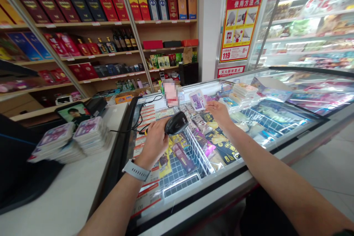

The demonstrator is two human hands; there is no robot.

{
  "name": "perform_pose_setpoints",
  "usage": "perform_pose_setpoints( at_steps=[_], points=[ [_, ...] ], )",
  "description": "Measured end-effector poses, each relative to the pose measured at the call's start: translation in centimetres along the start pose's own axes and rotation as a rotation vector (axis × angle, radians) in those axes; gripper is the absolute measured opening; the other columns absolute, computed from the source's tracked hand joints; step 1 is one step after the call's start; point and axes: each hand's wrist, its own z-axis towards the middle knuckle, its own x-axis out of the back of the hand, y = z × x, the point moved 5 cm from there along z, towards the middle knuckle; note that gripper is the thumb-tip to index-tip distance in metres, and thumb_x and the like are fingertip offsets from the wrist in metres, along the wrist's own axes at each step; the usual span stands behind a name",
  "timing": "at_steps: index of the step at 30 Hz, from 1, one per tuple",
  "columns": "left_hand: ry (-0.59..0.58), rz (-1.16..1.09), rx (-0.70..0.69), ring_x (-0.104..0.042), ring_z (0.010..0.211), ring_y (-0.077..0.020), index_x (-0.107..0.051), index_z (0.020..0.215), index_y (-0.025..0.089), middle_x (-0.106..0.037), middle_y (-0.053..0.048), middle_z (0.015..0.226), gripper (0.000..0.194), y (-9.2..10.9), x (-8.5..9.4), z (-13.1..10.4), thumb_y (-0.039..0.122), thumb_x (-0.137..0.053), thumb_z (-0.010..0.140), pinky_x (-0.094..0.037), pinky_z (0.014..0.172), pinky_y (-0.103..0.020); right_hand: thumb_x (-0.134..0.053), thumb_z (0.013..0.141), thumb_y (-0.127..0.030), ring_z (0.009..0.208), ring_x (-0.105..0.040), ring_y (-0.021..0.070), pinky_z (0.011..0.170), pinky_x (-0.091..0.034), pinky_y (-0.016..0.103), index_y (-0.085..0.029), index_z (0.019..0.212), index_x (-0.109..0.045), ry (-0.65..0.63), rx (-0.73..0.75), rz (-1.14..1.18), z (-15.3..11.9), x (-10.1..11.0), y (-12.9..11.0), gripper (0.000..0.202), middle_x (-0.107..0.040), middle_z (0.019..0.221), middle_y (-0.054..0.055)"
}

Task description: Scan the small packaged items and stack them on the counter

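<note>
From your head camera, you see your left hand (157, 136) with its fingers curled around a black scanner (177, 123). A gray watch band (136, 170) is on that wrist, and a black cord (132, 129) runs near the hand. Your right hand (219, 113) reaches out, with its thumb and fingers pinched on the edge of a small white and purple pack (197, 101). The pack is tilted, up over the glass-topped freezer (215, 188), near the scanner but not touching it. Under the glass, you can see a white wire basket (197, 151) and lots of bright bags. More flat packs sit in a pile (245, 94) on the freezer, to the right of your right hand. On your left, two stacks (90, 134) of purple and white packs stand on the counter (80, 191), by a small screen (72, 112). Behind it all, shelves (95, 24) hold rows of boxes and bottles.
</note>
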Motion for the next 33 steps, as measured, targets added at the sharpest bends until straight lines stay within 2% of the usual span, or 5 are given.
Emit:
perform_pose_setpoints(
  at_steps=[7, 14, 23, 33],
  points=[
    [0.015, -0.001, 0.005, -0.063, 0.127, -0.0303, -0.058, 0.134, 0.017, -0.069, -0.013, 0.135, 0.059, -0.22, -0.06, -0.05, -0.001, -0.05, 0.078, -0.043, 0.113, -0.053, -0.085, 0.063, -0.048, 0.071, -0.066, 0.0196, 0.077, -0.057, 0.039, -0.02, 0.088, -0.069, -0.004, 0.026, -0.007, 0.35, 0.14, 0.47, 0.041, -0.073, 0.078, 0.004],
    [0.028, 0.014, 0.0, -0.064, 0.125, -0.03, -0.058, 0.134, 0.019, -0.071, -0.012, 0.131, 0.061, -0.41, -0.21, -0.13, -0.001, -0.05, 0.077, -0.042, 0.113, -0.053, -0.085, 0.063, -0.053, 0.072, -0.067, 0.0211, 0.079, -0.057, 0.041, -0.021, 0.089, -0.07, -0.005, 0.028, -0.022, 0.38, 0.17, 0.63, 0.045, -0.072, 0.078, 0.004],
    [0.035, 0.001, -0.002, -0.064, 0.124, -0.0304, -0.058, 0.134, 0.017, -0.071, -0.012, 0.131, 0.06, -0.12, 0.01, -0.11, 0.0, -0.049, 0.078, -0.041, 0.113, -0.053, -0.088, 0.059, -0.051, 0.07, -0.067, 0.0205, 0.077, -0.058, 0.04, -0.02, 0.087, -0.07, 0.005, 0.018, -0.002, 0.39, 0.13, 0.45, 0.046, -0.073, 0.076, 0.004],
    [0.032, -0.004, 0.01, -0.063, 0.125, -0.0308, -0.058, 0.134, 0.016, -0.07, -0.014, 0.132, 0.057, -0.37, 0.05, 0.0, 0.001, -0.049, 0.079, -0.041, 0.113, -0.054, -0.087, 0.062, -0.048, 0.071, -0.069, 0.0215, 0.078, -0.058, 0.041, -0.019, 0.088, -0.07, -0.007, 0.02, -0.007, 0.13, 0.07, 0.24, 0.042, -0.075, 0.078, 0.005]
  ],
)
